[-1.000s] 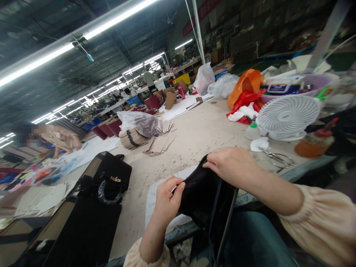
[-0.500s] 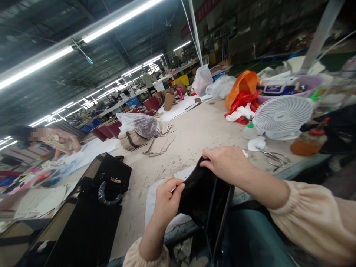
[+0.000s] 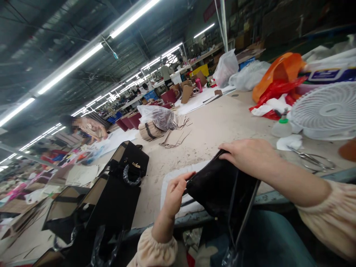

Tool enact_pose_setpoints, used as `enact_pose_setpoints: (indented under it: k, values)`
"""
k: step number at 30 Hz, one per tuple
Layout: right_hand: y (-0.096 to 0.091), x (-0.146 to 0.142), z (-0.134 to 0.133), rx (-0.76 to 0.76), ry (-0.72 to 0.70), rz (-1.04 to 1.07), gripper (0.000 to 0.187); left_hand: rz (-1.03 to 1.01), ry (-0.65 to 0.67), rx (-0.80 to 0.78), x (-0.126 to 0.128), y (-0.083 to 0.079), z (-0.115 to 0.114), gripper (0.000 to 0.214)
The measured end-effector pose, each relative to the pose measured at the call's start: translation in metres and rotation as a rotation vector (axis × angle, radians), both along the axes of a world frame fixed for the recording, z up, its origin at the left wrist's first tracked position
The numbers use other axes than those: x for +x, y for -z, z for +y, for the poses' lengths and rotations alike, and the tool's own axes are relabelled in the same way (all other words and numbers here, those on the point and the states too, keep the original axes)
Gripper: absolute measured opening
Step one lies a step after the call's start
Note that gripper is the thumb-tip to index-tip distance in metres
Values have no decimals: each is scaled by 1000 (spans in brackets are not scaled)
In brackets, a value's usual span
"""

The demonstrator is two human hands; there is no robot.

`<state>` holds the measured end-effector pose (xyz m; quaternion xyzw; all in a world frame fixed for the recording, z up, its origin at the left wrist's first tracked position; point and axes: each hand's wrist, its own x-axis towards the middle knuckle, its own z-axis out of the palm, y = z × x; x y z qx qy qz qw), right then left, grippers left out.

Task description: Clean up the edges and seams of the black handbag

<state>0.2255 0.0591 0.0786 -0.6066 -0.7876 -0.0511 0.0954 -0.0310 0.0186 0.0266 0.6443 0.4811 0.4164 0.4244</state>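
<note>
A black handbag [image 3: 215, 189] hangs between my hands at the table's front edge, its lower part dropping toward my lap. My left hand [image 3: 177, 193] pinches the left end of its upper edge. At the right end of that edge, the fingers of my right hand [image 3: 244, 154] are closed over the black material. Beneath the bag lies a white cloth or sheet [image 3: 169, 181] on the table. To the left stand finished-looking black handbags [image 3: 118, 202], one with a gold clasp and a plastic-wrapped handle [image 3: 131, 178].
Scissors [image 3: 314, 159], a green-capped bottle [image 3: 282, 128] and a white fan [image 3: 329, 111] stand right, by red and orange bags [image 3: 279, 79]. Cardboard pieces [image 3: 176, 135] and a bundle under plastic [image 3: 158, 118] lie mid-table. A co-worker [image 3: 91, 128] leans over the table at left.
My view has swung left, so things on the table appear farther right and more handbags show at left. Both hands keep their hold on the black handbag.
</note>
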Motion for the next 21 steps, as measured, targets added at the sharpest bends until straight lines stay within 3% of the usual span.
enact_pose_setpoints:
  k: [3, 7, 14, 21]
  values:
    - [1, 1, 1, 4, 6, -2, 31, 84, -5, 27, 6, -5, -3, 33]
    - [2, 2, 2, 2, 7, 3, 31, 191, -144, 155, 16, -6, -7, 19]
    - [2, 3, 0, -2, 15, -7, 31, 96, -231, 307, 25, 3, -9, 11]
    - [7, 5, 2, 6, 17, 0, 35, 70, -254, 322, 28, 5, -9, 10]
